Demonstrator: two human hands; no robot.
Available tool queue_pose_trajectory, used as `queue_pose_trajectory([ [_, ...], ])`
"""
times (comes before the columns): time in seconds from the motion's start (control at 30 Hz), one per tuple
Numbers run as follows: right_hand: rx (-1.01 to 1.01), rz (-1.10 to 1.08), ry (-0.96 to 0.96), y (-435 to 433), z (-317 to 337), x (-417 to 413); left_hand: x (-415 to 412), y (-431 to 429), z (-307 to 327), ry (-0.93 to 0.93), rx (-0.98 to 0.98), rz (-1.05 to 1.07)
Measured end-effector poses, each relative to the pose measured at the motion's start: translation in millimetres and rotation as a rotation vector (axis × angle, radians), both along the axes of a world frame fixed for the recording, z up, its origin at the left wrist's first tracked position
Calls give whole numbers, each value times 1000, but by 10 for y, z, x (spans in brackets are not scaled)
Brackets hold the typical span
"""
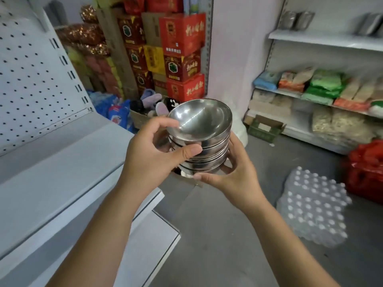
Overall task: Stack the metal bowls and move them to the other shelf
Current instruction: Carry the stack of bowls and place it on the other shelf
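— Where are the bowls?

— Up in the air, between both hands. One stack of metal bowls [200, 141], nested, mouth up and tipped a little towards the person. The stack's axis runs nearly upright, from the right palm up past the left thumb.

— How are the hands set?

— Both are closed around it. The left hand [151, 152] has its thumb laid across the near side and its fingers curled over the rim on the far left. The right hand [232, 175] cups the bottom bowl from below and from the right.

— How many bowls?

— I count five rims, maybe six. The lower ones blur together, so I would not swear to it. Two hands, one stack, none loose that I can see.

— And where does it go?

— There are two shelf units. The bare white shelf [62, 158] sits just left of the left hand. The stocked shelf [323, 39] stands well off beyond the right hand, with metal tins [298, 18] on its top board. I would guess that is the target, so the right hand is nearer and would lead, carrying the stack rightward and away.
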State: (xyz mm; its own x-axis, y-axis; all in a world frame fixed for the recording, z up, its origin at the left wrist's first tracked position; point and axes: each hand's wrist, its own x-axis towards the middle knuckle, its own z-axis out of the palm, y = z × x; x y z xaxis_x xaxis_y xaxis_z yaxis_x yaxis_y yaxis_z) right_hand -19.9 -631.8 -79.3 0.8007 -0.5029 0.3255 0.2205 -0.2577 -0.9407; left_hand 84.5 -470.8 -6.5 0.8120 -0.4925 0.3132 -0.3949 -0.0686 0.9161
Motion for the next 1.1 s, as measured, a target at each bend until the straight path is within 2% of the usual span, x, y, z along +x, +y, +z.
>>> queue_pose_trajectory([
  [0.37, -25, -290, 41, -1458, -174, -243, 163, -1788, -102, 13, 3, -284],
  [0.87, -15, -581, -29, -3892, 60, 866, 1659, -4691, 153, 40, -55, -718],
  [1.1, -9, -690, -13, -4851, -21, 995, 1923, -5887, 80, 50, -2, -870],
])
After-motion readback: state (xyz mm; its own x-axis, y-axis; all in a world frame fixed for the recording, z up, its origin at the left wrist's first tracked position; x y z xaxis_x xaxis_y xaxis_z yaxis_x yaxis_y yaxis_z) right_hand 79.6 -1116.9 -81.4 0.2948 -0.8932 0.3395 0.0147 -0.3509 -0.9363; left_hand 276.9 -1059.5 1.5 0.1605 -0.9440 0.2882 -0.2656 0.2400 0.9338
